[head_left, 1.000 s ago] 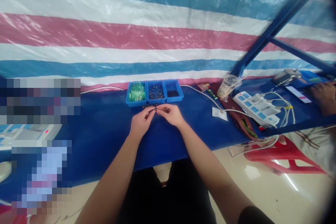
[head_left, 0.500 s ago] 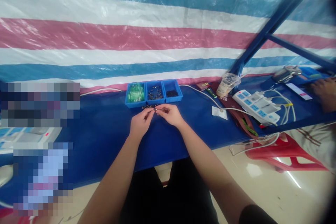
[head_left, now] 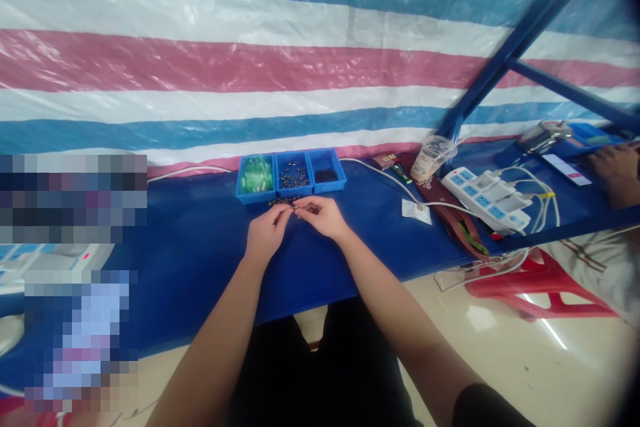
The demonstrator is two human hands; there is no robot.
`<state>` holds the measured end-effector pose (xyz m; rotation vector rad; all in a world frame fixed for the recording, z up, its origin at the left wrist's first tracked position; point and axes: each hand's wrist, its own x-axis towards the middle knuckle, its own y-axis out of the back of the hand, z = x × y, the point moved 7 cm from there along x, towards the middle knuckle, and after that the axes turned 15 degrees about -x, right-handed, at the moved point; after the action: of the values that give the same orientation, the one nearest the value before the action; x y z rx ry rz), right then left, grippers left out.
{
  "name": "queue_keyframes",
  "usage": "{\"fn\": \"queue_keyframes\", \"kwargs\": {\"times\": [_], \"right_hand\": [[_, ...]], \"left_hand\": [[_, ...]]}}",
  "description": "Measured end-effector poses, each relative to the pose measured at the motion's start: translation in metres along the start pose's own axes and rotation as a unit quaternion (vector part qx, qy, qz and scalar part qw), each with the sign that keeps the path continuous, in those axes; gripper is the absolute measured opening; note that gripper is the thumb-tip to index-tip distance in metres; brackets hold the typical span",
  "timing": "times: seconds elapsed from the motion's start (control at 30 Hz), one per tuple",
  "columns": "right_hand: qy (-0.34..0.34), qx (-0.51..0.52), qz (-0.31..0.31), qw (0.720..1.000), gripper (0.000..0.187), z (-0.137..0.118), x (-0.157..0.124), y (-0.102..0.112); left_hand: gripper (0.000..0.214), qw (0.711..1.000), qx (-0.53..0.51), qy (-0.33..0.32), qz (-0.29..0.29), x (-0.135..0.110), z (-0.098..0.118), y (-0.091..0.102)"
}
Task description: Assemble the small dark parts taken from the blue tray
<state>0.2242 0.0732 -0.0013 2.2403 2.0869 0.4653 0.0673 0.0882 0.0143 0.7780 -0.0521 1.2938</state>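
My left hand (head_left: 266, 230) and my right hand (head_left: 323, 215) meet fingertip to fingertip above the blue table (head_left: 200, 240). Both are closed in a pinch, and whatever sits between the fingers is too small to name. Just behind the fingertips lies a pile of small dark and brass-coloured parts (head_left: 281, 202). Three joined blue bins stand beyond it. The left bin holds green translucent pieces (head_left: 257, 175), the middle one small metal parts (head_left: 294, 175), and the right one small black parts (head_left: 326, 175).
To the right are a plastic cup (head_left: 431, 159), a white sachet (head_left: 416, 211), a brown bag (head_left: 453, 217) and a power strip (head_left: 485, 199) with cables. Another person's hand (head_left: 617, 170) rests near a phone (head_left: 567, 169). A blue metal frame (head_left: 505, 63) slants upward there. Striped sheeting hangs behind.
The whole view has shifted very slightly. Both hands stay pinched together in the same place, with only a small movement at the fingertips.
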Motion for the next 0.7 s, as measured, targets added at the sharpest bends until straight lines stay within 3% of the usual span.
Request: {"fn": "queue_keyframes", "kwargs": {"times": [0.2, 0.7], "right_hand": [[0.005, -0.007, -0.002, 1.000, 0.029, 0.0022, 0.0028, -0.0012], [0.014, -0.034, 0.000, 0.999, 0.031, -0.0028, -0.0013, 0.0028]], "left_hand": [[0.030, 0.999, -0.012, 0.028, 0.023, 0.0000, -0.0043, 0.0016], [0.027, 1.000, -0.020, -0.001, 0.004, 0.0002, 0.0000, -0.0013]]}}
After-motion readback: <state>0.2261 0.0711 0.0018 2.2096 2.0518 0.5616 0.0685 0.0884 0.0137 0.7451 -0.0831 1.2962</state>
